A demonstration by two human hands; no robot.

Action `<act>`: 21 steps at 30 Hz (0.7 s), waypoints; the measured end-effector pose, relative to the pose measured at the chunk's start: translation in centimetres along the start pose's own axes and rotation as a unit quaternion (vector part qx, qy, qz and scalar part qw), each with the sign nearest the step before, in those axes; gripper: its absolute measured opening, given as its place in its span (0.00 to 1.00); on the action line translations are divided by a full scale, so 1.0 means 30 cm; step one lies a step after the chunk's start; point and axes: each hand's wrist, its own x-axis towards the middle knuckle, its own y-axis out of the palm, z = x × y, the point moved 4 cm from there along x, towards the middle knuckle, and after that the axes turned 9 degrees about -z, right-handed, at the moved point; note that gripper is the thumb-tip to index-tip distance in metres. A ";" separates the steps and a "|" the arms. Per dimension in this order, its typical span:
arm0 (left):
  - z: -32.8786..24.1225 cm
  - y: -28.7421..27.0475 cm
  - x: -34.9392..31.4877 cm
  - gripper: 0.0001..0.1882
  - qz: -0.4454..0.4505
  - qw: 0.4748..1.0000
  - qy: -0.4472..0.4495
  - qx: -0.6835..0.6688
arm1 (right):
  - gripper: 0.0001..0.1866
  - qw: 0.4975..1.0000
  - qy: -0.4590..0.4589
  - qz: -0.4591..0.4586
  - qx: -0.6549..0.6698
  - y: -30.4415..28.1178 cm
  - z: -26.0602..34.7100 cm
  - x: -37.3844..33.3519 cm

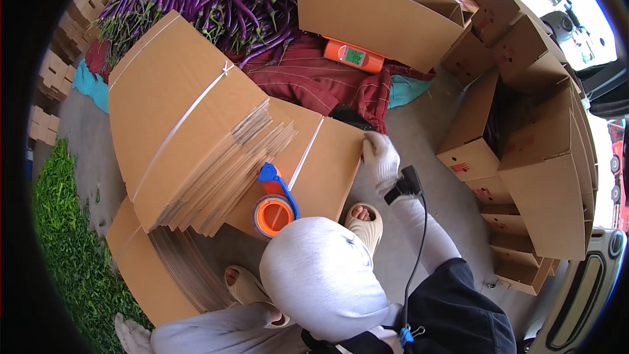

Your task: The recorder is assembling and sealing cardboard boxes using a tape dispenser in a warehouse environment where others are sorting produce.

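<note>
My right hand (381, 158), in a white glove, has its fingers closed at the right edge of a flattened cardboard box (331, 151). A black device with a cable is strapped round that wrist. My left hand (131, 335), in a pale glove, shows only partly at the lower left beside my knee; its fingers look stretched out, with nothing visible in them. A blue and orange tape dispenser (275, 215) lies on the flattened cardboard. Left of it leans a bundle of flattened boxes (177, 101), tied with white strapping.
Long purple eggplants (216, 0) are heaped on a dark red cloth (295, 78). An orange scale (354, 56) sits near an open box (380, 16). More boxes (544, 177) stand at right. Green peppers (72, 236) cover the left floor. Another cardboard stack (141, 265) lies below.
</note>
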 end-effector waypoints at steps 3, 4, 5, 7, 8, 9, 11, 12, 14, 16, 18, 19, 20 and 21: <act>-0.067 0.133 -0.104 0.15 -0.088 0.942 0.171 0.277 | 0.17 0.988 0.122 -0.073 -0.058 0.035 -0.282 0.153; -0.093 0.178 -0.145 0.13 -0.066 0.915 0.218 0.334 | 0.20 0.988 0.106 0.022 -0.112 0.065 -0.293 0.166; -0.106 0.189 -0.163 0.13 -0.071 0.913 0.220 0.335 | 0.23 0.975 0.086 0.115 -0.167 0.096 -0.292 0.180; -0.114 0.226 -0.186 0.14 -0.030 0.882 0.228 0.411 | 0.31 0.939 0.003 0.217 -0.265 0.164 -0.254 0.180; -0.149 0.239 -0.204 0.14 -0.028 0.886 0.233 0.399 | 0.33 0.933 -0.017 0.246 -0.263 0.215 -0.246 0.187; -0.180 0.241 -0.208 0.14 -0.045 0.883 0.227 0.409 | 0.32 0.937 -0.028 0.235 -0.256 0.266 -0.237 0.183; -0.147 0.188 -0.181 0.15 -0.064 0.910 0.174 0.372 | 0.33 0.923 -0.024 0.253 -0.289 0.364 -0.301 0.178; -0.124 0.123 -0.158 0.18 -0.077 0.907 0.128 0.394 | 0.34 0.904 -0.043 0.251 -0.343 0.423 -0.351 0.173; -0.067 0.140 -0.087 0.15 -0.095 0.916 0.174 0.348 | 0.23 0.887 -0.010 0.141 -0.439 0.482 -0.605 0.215; -0.122 0.327 -0.080 0.10 -0.079 0.915 0.155 0.363 | 0.21 0.904 -0.068 0.118 -0.404 0.476 -0.598 0.180; -0.122 0.313 -0.078 0.10 -0.093 0.920 0.144 0.353 | 0.21 0.909 -0.137 0.143 -0.367 0.505 -0.344 0.132; -0.113 0.337 -0.060 0.10 -0.077 0.936 0.133 0.318 | 0.29 0.862 -0.057 0.270 -0.425 0.497 -0.459 0.213; -0.115 0.335 -0.054 0.11 -0.079 0.946 0.116 0.291 | 0.29 0.860 -0.057 0.274 -0.426 0.480 -0.520 0.267; -0.096 0.345 -0.035 0.11 -0.068 0.959 0.098 0.257 | 0.29 0.865 -0.061 0.263 -0.422 0.457 -0.526 0.288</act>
